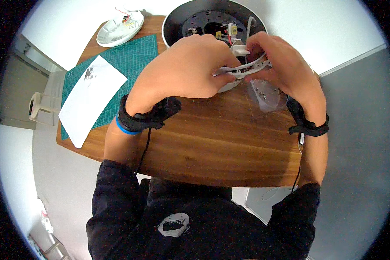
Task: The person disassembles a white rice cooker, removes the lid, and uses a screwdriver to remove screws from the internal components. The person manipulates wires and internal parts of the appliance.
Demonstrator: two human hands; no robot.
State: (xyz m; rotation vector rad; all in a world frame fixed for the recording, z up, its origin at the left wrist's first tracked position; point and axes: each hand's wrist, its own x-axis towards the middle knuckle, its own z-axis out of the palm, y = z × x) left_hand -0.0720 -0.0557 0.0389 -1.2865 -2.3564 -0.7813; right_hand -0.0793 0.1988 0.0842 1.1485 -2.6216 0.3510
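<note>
Between my two hands is a white curved plastic piece [242,69], ring-like in outline, raised over the far part of the table. My left hand [188,65] pinches its left side between thumb and fingers. The right side is gripped by my right hand [286,65], its fingers bent around the edge. Close above the piece show a small white part and a yellow-and-white component [232,30] with a red wire. Behind my hands stands a wide black round pan-like container [173,26] with a pale rim and small parts inside. My fingertips are partly hidden.
A clear plastic dish [276,100] with several small screws lies below my right hand. To the left, a white sheet of paper [91,102] rests on a green cutting mat [138,52]. A white oval tray [104,39] with wired parts sits at the far left of the wooden table [212,143].
</note>
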